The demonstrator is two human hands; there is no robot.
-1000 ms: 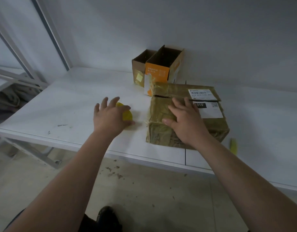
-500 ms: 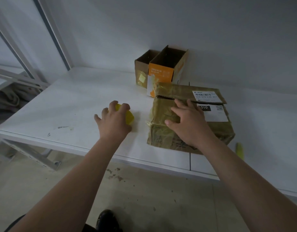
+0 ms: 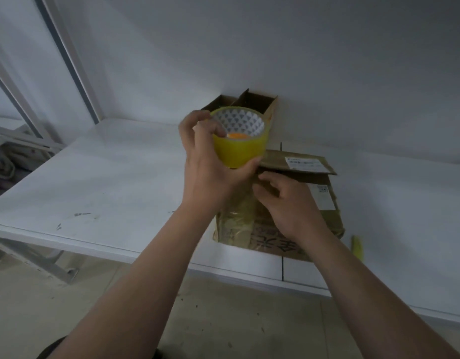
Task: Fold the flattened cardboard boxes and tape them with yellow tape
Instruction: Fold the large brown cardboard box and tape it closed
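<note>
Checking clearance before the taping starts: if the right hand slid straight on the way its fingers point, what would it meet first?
The right hand points up-left over the cardboard box. First in line looks like the yellow tape roll held in the left hand, though depth between them is unclear.

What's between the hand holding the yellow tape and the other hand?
In the head view, only the brown cardboard box shows between the left hand, gripping the yellow tape roll, and the right hand.
</note>
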